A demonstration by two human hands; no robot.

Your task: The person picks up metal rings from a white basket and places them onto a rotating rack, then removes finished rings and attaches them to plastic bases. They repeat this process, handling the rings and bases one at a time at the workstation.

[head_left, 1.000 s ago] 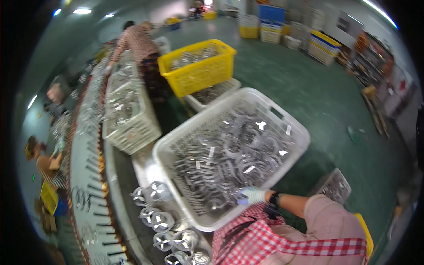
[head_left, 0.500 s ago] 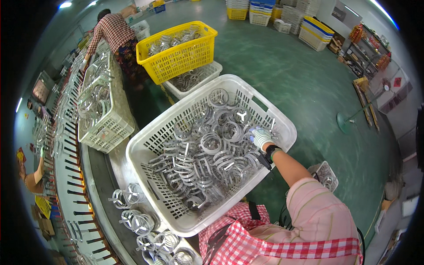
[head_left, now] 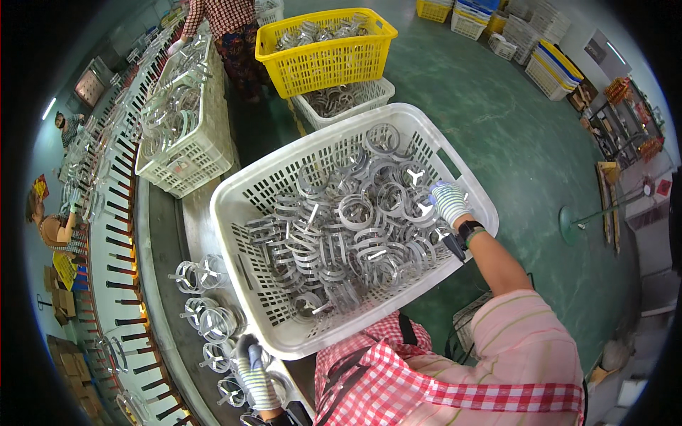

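Right hand (head_left: 449,201), in a striped work glove with a dark watch at the wrist, reached into the far right side of the large white slotted crate (head_left: 245,195); its fingers curled down among the metal rings (head_left: 341,234) and touched them, but whether they closed on one could not be told. The rings, silver-grey hoops with inner spokes, lay heaped and tangled across the crate floor, thickest at the centre and right. Left hand (head_left: 252,369), also gloved, lay low at the lower edge, just beside the crate's near corner, with its fingers bent over the rings standing on the grey bench (head_left: 167,241); the grasp itself was hidden. More single rings stood in a loose row along that bench, left of the crate. Beyond them ran a long conveyor rack (head_left: 106,213) of dark pegs carrying further rings. Behind the crate stood a second white crate (head_left: 181,135) filled with larger hoops, then a yellow crate (head_left: 327,46) stacked on a smaller white one (head_left: 344,99), both holding rings. A person in a checked shirt (head_left: 224,18) stood at the far end; two other persons were at the left rim. Green floor (head_left: 511,135) lay to the right, with stacked crates (head_left: 533,42) at the far wall
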